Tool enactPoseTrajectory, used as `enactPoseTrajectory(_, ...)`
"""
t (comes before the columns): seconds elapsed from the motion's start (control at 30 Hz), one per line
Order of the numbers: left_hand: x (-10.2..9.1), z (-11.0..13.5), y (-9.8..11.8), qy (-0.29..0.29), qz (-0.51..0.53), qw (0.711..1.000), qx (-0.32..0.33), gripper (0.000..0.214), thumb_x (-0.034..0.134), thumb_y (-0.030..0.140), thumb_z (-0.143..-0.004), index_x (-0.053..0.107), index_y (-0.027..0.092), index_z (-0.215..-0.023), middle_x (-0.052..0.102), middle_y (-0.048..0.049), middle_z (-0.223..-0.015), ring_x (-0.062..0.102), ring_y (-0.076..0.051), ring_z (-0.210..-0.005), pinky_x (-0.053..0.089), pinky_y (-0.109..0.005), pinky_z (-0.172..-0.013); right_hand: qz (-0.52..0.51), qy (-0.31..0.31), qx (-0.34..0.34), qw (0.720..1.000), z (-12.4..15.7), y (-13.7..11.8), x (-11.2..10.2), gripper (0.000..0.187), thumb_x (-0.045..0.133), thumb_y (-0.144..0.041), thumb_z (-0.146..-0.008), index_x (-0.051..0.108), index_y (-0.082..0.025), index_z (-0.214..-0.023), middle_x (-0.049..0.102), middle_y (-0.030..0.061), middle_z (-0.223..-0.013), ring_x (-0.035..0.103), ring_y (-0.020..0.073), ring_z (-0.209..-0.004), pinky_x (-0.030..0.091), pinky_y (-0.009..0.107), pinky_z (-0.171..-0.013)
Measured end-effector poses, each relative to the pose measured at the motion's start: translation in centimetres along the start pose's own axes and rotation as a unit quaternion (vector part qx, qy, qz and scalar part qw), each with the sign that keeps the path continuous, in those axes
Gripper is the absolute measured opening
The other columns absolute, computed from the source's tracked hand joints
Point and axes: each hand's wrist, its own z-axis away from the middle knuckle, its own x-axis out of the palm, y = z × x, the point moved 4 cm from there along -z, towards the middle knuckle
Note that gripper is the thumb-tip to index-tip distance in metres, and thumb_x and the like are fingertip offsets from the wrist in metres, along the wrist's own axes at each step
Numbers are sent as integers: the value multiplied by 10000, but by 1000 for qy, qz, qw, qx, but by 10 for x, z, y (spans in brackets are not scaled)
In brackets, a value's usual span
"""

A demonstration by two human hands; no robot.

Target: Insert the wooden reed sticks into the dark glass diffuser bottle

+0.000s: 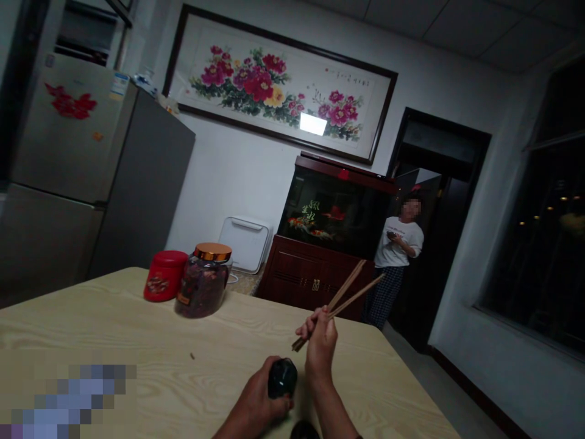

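Observation:
My right hand [321, 350] is closed around several wooden chopsticks [350, 286]. Their long ends point up and to the right, slightly fanned, while darker ends stick out below the fingers. Lower and to the left, my left hand [260, 393] wraps around a dark green, glossy, rounded container [282, 378]; its exact kind is unclear. Both hands are above the near part of the wooden table [183, 390]. A dark round object [304, 430] is cut off by the bottom edge between my forearms.
A red canister [165, 277] and a clear jar with a copper lid [203, 283] stand at the table's far left. Beyond are a fridge [59, 140], a fish tank on a cabinet [315, 274], and a person [397, 244] by the doorway. A small brown bit [192, 356] lies on the tabletop.

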Motion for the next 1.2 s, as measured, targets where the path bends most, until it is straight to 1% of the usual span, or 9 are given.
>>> enactPoseTrajectory(0.1,-1,1,-2,2,4,1000,-2,496,671,194,-640,526,158,-1113,606,-16,-891,534,-175,-804,420,-258,-710,34,32,1,999,-23,-24,-22,451,441,-687,-867,423,-240,-804,305,-107,-561,302,69,-407,303,194,-418)
enactPoseTrajectory(0.2,0,0,-7,-4,22,1000,11,484,664,198,-654,525,161,-1115,605,-8,-881,537,-166,-794,419,-253,-715,244,-34,26,969,-39,-21,-53,431,392,-650,-891,457,-232,-813,409,-75,-568,378,94,-434,302,212,-439)
enactPoseTrajectory(0.27,0,-1,-10,-4,19,1000,15,504,672,196,-646,523,157,-1126,615,-14,-901,542,-170,-809,420,-255,-725,442,-110,15,890,-37,-7,-77,354,378,-531,-929,494,-219,-808,573,4,-671,553,149,-599,394,244,-558)
enactPoseTrajectory(0.37,-1,-1,-10,4,5,1000,7,537,682,201,-636,520,153,-1146,628,-26,-938,550,-182,-838,422,-263,-749,659,-195,47,725,-20,22,-113,260,359,-379,-950,555,-209,-934,701,92,-878,655,223,-827,422,288,-685)
enactPoseTrajectory(0.47,-2,1,-4,2,-2,1000,-10,538,678,210,-637,519,153,-1147,629,-28,-929,552,-188,-839,423,-266,-752,732,-213,74,643,-1,39,-140,313,330,-328,-962,573,-196,-1108,724,125,-984,678,248,-911,433,307,-734)
enactPoseTrajectory(0.77,-2,2,-5,-9,15,1000,-3,513,668,193,-645,513,152,-1133,602,-19,-901,529,-163,-798,423,-247,-710,786,-218,28,578,18,57,-167,463,366,-129,-895,584,-122,-1302,666,202,-1200,671,265,-1042,474,323,-844)
enactPoseTrajectory(0.93,-3,3,-3,-12,22,1000,-7,496,678,192,-639,523,159,-1110,589,-9,-866,521,-157,-772,418,-239,-682,810,-201,-15,552,19,58,-169,407,389,-165,-917,653,-171,-1226,668,163,-1209,641,265,-1105,490,313,-876)
enactPoseTrajectory(1.07,-3,3,0,-9,11,1000,-16,493,682,186,-628,527,158,-1096,591,-7,-851,519,-158,-763,410,-239,-670,795,-201,-43,570,19,53,-169,311,450,-192,-892,710,-193,-1062,695,143,-1112,654,280,-1049,509,339,-850)
enactPoseTrajectory(1.2,-4,2,-3,-1,5,1000,-6,507,697,198,-630,531,157,-1108,608,-13,-878,527,-166,-792,409,-241,-685,749,-187,-63,633,23,50,-175,205,522,-259,-850,724,-243,-881,716,93,-968,676,290,-962,520,348,-806)
